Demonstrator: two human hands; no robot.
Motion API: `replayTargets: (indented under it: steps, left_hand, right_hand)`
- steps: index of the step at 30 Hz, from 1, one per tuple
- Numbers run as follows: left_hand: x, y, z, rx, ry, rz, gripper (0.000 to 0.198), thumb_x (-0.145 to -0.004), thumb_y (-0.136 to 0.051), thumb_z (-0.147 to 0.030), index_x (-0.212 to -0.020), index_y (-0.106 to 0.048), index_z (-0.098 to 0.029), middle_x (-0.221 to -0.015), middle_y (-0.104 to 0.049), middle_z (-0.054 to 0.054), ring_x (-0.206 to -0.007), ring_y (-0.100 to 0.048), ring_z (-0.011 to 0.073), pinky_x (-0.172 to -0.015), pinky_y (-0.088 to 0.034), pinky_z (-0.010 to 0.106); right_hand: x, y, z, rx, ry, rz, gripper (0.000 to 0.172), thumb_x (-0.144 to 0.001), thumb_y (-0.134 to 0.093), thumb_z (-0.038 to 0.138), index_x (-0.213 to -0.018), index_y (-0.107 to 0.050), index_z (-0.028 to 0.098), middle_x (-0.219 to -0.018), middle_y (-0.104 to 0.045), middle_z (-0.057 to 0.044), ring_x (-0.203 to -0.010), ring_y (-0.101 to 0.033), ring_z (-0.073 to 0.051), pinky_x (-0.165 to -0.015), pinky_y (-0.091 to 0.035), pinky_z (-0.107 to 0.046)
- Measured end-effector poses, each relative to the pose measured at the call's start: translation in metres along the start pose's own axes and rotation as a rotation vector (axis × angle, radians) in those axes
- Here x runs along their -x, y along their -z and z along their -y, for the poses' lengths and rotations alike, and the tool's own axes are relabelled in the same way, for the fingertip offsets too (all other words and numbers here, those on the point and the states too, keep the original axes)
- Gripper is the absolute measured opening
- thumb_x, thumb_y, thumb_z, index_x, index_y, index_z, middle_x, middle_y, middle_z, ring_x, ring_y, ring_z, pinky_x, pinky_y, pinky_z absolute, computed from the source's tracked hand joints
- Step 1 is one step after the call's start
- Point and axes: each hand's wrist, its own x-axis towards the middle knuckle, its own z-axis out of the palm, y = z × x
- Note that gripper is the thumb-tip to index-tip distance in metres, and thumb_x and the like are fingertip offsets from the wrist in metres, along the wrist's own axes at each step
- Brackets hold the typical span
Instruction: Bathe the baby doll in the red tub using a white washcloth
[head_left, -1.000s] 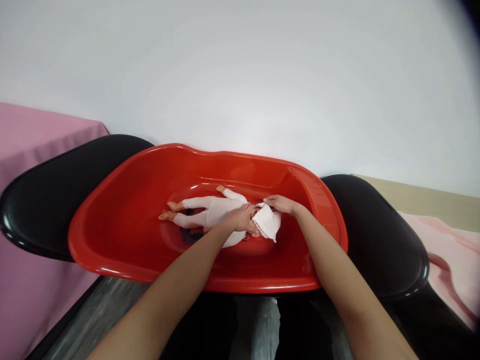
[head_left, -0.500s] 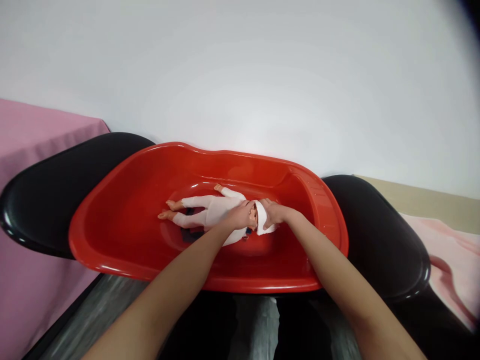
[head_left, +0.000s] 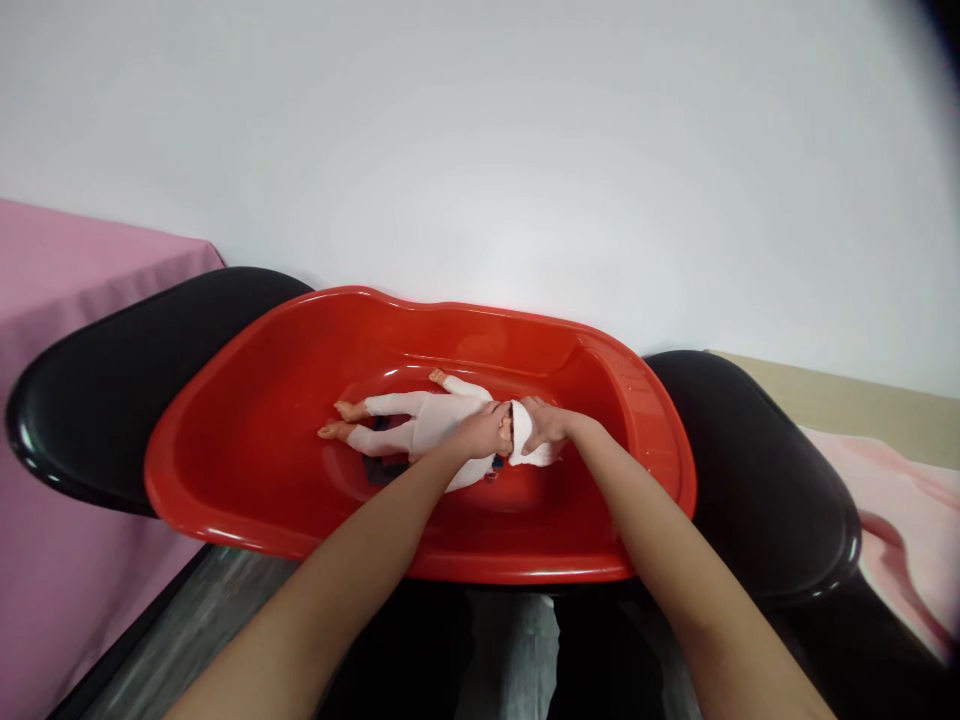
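A baby doll (head_left: 439, 418) in white clothes lies on its back in a red baby bathtub (head_left: 247, 440), its bare feet to the left and its head to the right. One of its arms stretches toward the tub's far wall. My left hand (head_left: 484, 432) is closed at the doll's neck and face, covering most of them. On the doll's head is a white cap (head_left: 523, 440), and my right hand (head_left: 547, 420) grips it from the right side. The fingertips of both hands are partly hidden. Dark straps (head_left: 379, 470) show beneath the doll.
Black glossy rounded surfaces flank the tub, one on the left (head_left: 127, 390) and one on the right (head_left: 765, 480). A pink-covered table (head_left: 82, 255) stands at far left. Pale pink cloth (head_left: 900, 500) lies at far right. Behind the tub rises a white wall (head_left: 480, 150).
My right hand and the white cap have shifted very slightly to the right. My left hand and the doll stay nearly still.
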Motion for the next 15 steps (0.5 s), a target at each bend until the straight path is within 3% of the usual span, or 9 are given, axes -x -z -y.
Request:
replayTargets:
  steps: [4, 8, 12, 13, 15]
  left_hand:
    - [0.002, 0.003, -0.002, 0.000, 0.013, 0.032, 0.103, -0.069, -0.082, -0.039, -0.163, -0.043, -0.027, -0.160, -0.050, 0.011, -0.130, -0.062, 0.0361, -0.107, -0.053, 0.041]
    - [-0.001, 0.002, 0.000, -0.020, 0.018, 0.052, 0.100, -0.070, -0.085, -0.047, -0.160, -0.046, -0.027, -0.162, -0.048, 0.011, -0.131, -0.060, 0.0376, -0.108, -0.052, 0.042]
    - [-0.002, -0.001, 0.004, -0.026, -0.019, 0.042, 0.092, -0.075, -0.087, -0.049, -0.154, -0.050, -0.022, -0.157, -0.053, 0.013, -0.129, -0.060, 0.0355, -0.108, -0.050, 0.039]
    - [-0.001, -0.001, 0.004, -0.028, -0.032, 0.029, 0.087, -0.076, -0.087, -0.048, -0.151, -0.052, -0.021, -0.155, -0.055, 0.013, -0.127, -0.060, 0.0348, -0.108, -0.049, 0.038]
    - [0.001, 0.000, 0.002, -0.025, -0.040, 0.009, 0.078, -0.078, -0.087, -0.044, -0.144, -0.054, -0.021, -0.151, -0.058, 0.014, -0.122, -0.061, 0.0331, -0.105, -0.050, 0.037]
  right_hand:
    - [0.004, 0.007, -0.014, -0.210, -0.056, 0.102, 0.116, -0.053, -0.102, 0.051, -0.150, -0.043, 0.027, -0.144, -0.060, -0.018, -0.116, -0.070, -0.038, -0.087, -0.066, -0.050]
    - [0.004, 0.009, -0.021, -0.252, -0.079, 0.101, 0.122, -0.044, -0.106, 0.044, -0.149, -0.046, 0.028, -0.143, -0.063, -0.019, -0.105, -0.076, -0.037, -0.078, -0.068, -0.047]
    - [0.003, 0.002, -0.028, -0.300, -0.161, 0.166, 0.130, -0.044, -0.105, 0.031, -0.154, -0.037, 0.028, -0.115, -0.077, -0.015, -0.081, -0.079, -0.035, -0.066, -0.067, -0.047]
    - [0.002, -0.001, -0.030, -0.314, -0.177, 0.189, 0.127, -0.045, -0.104, 0.028, -0.154, -0.037, 0.027, -0.105, -0.079, -0.013, -0.076, -0.079, -0.035, -0.064, -0.067, -0.047]
    - [0.001, -0.009, -0.033, -0.325, -0.177, 0.200, 0.107, -0.049, -0.100, 0.021, -0.143, -0.050, 0.024, -0.088, -0.079, -0.009, -0.070, -0.078, -0.034, -0.063, -0.066, -0.046]
